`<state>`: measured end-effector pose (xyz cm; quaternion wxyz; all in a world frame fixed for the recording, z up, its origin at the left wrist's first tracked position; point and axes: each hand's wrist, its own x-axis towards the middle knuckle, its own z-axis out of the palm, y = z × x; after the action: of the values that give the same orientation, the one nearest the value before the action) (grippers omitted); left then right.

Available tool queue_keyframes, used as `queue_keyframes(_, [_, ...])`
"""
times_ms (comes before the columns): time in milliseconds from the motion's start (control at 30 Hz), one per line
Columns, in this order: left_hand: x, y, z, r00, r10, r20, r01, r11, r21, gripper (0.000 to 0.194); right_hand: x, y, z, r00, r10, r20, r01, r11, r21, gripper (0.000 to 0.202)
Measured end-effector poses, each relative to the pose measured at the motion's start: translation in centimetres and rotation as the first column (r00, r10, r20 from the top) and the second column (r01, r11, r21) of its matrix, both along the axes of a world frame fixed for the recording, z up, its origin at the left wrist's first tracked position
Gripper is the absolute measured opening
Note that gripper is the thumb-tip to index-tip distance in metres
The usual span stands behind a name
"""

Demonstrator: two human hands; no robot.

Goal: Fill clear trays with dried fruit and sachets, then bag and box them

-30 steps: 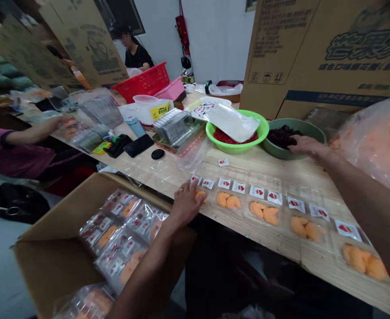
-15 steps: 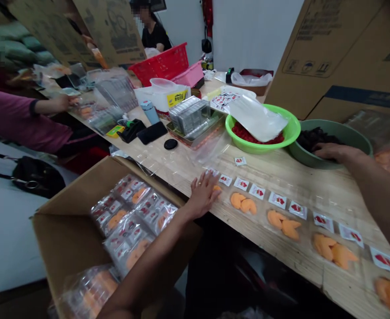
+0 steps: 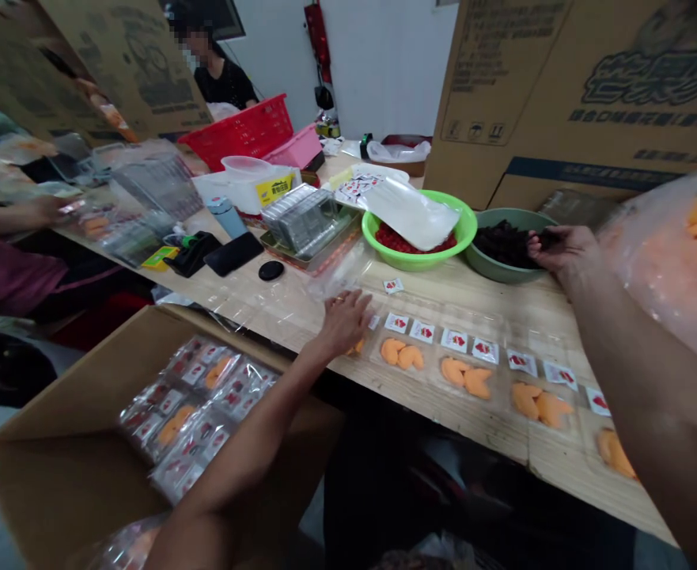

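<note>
My left hand (image 3: pixel 346 323) rests palm down at the far end of a row of clear plastic trays (image 3: pixel 377 358), fingers stretched and spread, holding nothing. It partly covers one tray. Each visible tray has folded orange pieces (image 3: pixel 465 377) that look like fortune cookies, with small white packets with red print (image 3: pixel 455 340) beside them. My right hand (image 3: pixel 562 249) is at the right rim of a grey-green bowl (image 3: pixel 505 273) of dark pieces (image 3: pixel 505 240). Its fingers are curled inward; what they hold, if anything, is hidden.
A lime green bowl (image 3: pixel 419 260) holds red packets under a white plastic sheet (image 3: pixel 416 218). An open carton (image 3: pixel 57 412) with packed trays stands below left. A big bag of orange pieces (image 3: pixel 662 245) is at right. A phone (image 3: pixel 233 253) lies on the table; co-workers sit beyond.
My right hand has risen from among the dark pieces to the bowl's rim, turning with fingers curled. My left hand stays spread by the trays. The view has swung right.
</note>
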<state>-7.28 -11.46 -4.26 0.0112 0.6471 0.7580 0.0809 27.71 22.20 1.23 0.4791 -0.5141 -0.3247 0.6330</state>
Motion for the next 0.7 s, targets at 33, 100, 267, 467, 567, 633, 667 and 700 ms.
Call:
queue_keyframes(33, [0.7,-0.2,-0.5,0.997,-0.07,0.018,0.07,0.997,-0.033,0.05,0.3,-0.3,0.3,0.998,0.02,-0.064,-0.022,0.999,-0.036,0.045])
queue_keyframes(100, [1.7,-0.6,-1.3,0.989,-0.138,0.045,0.141,0.986,-0.086,0.055,0.6,-1.2,1.0,0.975,0.036,-0.218,-0.056,0.995,-0.085,0.049])
queue_keyframes(267, [2.0,-0.6,-2.1,0.976,-0.204,0.071,0.211,0.969,-0.129,0.054,-0.2,-5.0,1.8,0.923,0.163,-0.348,-0.222,0.965,-0.139,0.032])
queue_keyframes(467, [2.2,-1.5,-2.6,0.965,-0.255,0.063,0.262,0.956,-0.13,0.051,-1.5,-13.3,0.0,0.872,0.463,-0.157,-0.488,0.848,-0.206,0.005])
queue_keyframes(567, [1.8,-1.9,-2.9,0.957,-0.284,0.063,0.29,0.951,-0.11,0.049,-1.7,-17.0,-1.0,0.85,0.516,-0.102,-0.526,0.825,-0.207,0.011])
queue_keyframes(633, [1.7,-1.9,-2.8,0.956,-0.284,0.069,0.29,0.951,-0.11,0.048,-1.4,-19.0,-1.4,0.847,0.51,-0.15,-0.532,0.817,-0.224,0.012])
queue_keyframes(667, [1.9,-1.9,-2.6,0.959,-0.274,0.072,0.281,0.953,-0.113,0.048,-1.2,-19.9,-1.6,0.847,0.499,-0.183,-0.531,0.814,-0.235,0.013])
queue_keyframes(700, [2.4,-2.0,-2.3,0.963,-0.257,0.076,0.264,0.958,-0.11,0.048,-0.8,-20.9,-1.7,0.847,0.489,-0.209,-0.53,0.811,-0.247,0.013])
